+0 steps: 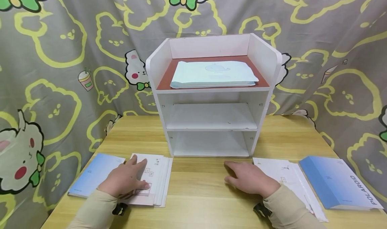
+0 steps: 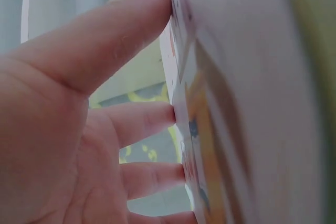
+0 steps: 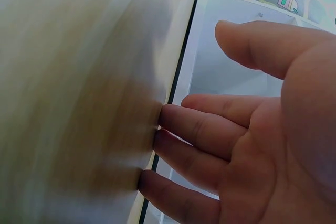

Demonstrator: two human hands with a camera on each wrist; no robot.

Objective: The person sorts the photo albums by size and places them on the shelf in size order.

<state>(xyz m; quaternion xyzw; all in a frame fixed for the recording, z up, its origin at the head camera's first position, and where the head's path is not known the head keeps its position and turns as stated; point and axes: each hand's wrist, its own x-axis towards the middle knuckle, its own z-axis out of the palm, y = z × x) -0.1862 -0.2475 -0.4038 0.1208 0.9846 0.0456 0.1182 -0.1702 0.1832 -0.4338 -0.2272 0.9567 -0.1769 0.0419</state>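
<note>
My left hand (image 1: 125,178) rests on a stack of white papers or thin booklets (image 1: 161,182), its fingers spread over the top sheet. In the left wrist view the fingertips (image 2: 157,116) touch the printed surface, with the thumb apart from them. A thin blue book (image 1: 93,175) lies left of that stack. My right hand (image 1: 251,178) holds nothing; its straight fingers touch the wooden tabletop, as the right wrist view shows at the fingertips (image 3: 168,114). Just right of it is a second stack of white papers (image 1: 297,182), partly hidden by the hand and sleeve.
A white shelf unit (image 1: 208,126) with two bare lower levels stands at the table's back. On its brown top lies a flat pale packet (image 1: 211,74) with a whale drawing. A thick blue POLAROID book (image 1: 335,182) is at far right. Patterned curtains (image 1: 115,27) enclose the table (image 1: 196,192).
</note>
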